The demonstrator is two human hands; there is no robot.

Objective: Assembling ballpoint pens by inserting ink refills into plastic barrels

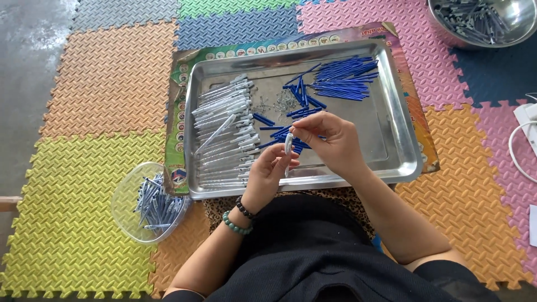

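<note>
A pale pen barrel (pixel 288 143) stands nearly upright between both hands, just above the near rim of the steel tray (pixel 400 120). The floor is covered in coloured foam mats (pixel 106 84). The left hand (pixel 267 174) has its fingers clamped low on the barrel; the right hand (pixel 331 140) pinches its top. In the tray lie grey barrels (pixel 224 134), blue refills (pixel 341 75) and small springs (pixel 282 103). A clear bowl (pixel 124 197) left holds finished pens; a steel bowl (pixel 523 22) sits far right.

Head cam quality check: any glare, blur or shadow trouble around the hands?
Head view: even daylight, soft shadows; mild glare on the steel tray floor and the bowl rim; left hand and right hand fairly sharp, the small white pen part between them slightly soft; edges bowed by the wide lens.
</note>
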